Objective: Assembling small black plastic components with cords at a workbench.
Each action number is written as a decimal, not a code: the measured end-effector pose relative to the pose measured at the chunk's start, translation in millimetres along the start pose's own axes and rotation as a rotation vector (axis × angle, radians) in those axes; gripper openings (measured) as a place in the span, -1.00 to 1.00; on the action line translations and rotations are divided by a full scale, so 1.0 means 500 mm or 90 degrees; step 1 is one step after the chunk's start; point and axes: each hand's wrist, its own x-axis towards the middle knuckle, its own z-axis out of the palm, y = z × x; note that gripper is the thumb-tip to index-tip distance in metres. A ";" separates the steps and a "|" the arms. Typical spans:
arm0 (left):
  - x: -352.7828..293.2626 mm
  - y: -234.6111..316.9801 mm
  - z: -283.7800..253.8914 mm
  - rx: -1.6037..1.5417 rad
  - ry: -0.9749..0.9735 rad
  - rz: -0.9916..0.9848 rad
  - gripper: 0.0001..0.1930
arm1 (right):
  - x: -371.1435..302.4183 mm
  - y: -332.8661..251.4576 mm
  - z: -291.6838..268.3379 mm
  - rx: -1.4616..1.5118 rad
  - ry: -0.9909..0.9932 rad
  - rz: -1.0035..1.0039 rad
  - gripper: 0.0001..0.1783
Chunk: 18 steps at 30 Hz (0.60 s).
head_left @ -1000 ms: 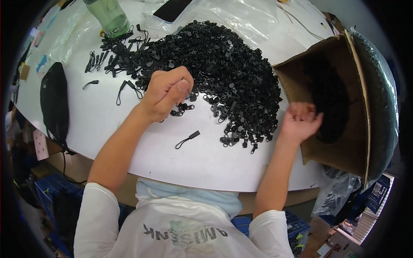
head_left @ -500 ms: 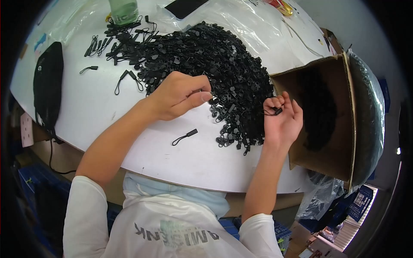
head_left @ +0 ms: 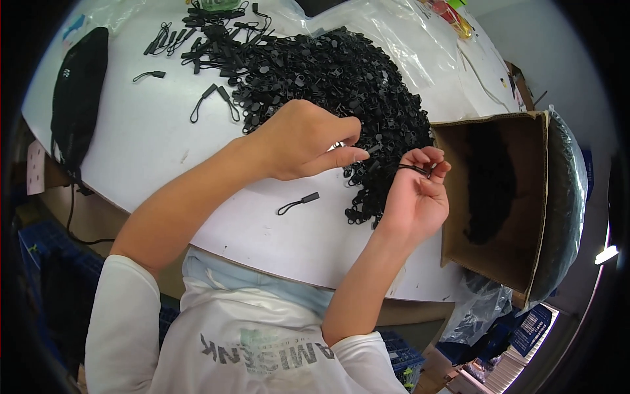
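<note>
So the black cord pull point(head_left: 420, 171) I've got is up in my right hand point(head_left: 418, 200), just above the table by the right edge of the pile. My fingers are curled in with the thumb, so the grip's narrow and holding that pull, its thin loop sticking out toward my left. My left hand point(head_left: 305, 141) is beside it, palm down, thumb and forefinger bent toward each other over the pile's near edge. Can't tell if there's anything pinched in there, tbh.

Right behind my hands is a big heap of black zipper sliders point(head_left: 341, 79), running into a bunch of loose cord pulls point(head_left: 220, 49) at its far left. One lone pull point(head_left: 304, 202) lies on the white table point(head_left: 256, 226) on my side of the left hand. Further left there's a long black pouch point(head_left: 82, 98). On my right, a cardboard box point(head_left: 453, 230) faces the heap with its open side, a dark mass point(head_left: 489, 190) inside. Clear plastic sheeting point(head_left: 400, 43) is spread out behind the heap.
</note>
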 end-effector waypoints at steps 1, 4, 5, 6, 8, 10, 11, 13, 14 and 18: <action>0.001 0.000 0.000 0.003 0.018 0.009 -0.80 | -0.001 0.003 -0.008 -0.038 -0.025 0.011 -0.51; 0.001 -0.002 0.004 0.027 0.057 0.016 -0.80 | 0.006 0.003 -0.023 -0.161 -0.084 -0.001 -0.61; 0.000 -0.004 0.006 0.044 0.068 0.006 -0.81 | 0.012 -0.004 -0.018 -0.202 -0.138 -0.004 -0.65; 0.001 -0.007 0.008 0.063 0.079 -0.004 -0.81 | 0.019 -0.012 -0.009 -0.155 -0.113 -0.005 -0.75; 0.003 -0.012 0.007 0.071 0.157 -0.016 -0.80 | 0.047 -0.040 0.032 -0.087 -0.133 -0.011 -0.77; 0.008 -0.015 -0.002 0.094 0.205 -0.026 -0.80 | 0.067 -0.068 0.080 -0.096 -0.126 -0.049 -0.78; 0.009 -0.014 -0.007 0.099 0.197 -0.026 -0.80 | 0.068 -0.074 0.096 -0.105 -0.108 -0.092 -0.78; 0.013 -0.011 -0.017 0.121 0.177 -0.034 -0.81 | 0.052 -0.059 0.096 -0.247 -0.153 -0.033 -0.68; 0.014 -0.007 -0.018 0.119 0.186 -0.031 -0.81 | 0.036 -0.041 0.082 -0.316 -0.190 0.024 -0.62; 0.009 0.006 -0.011 0.108 0.233 -0.020 -0.80 | -0.031 -0.005 -0.002 -0.451 -0.183 0.331 -0.37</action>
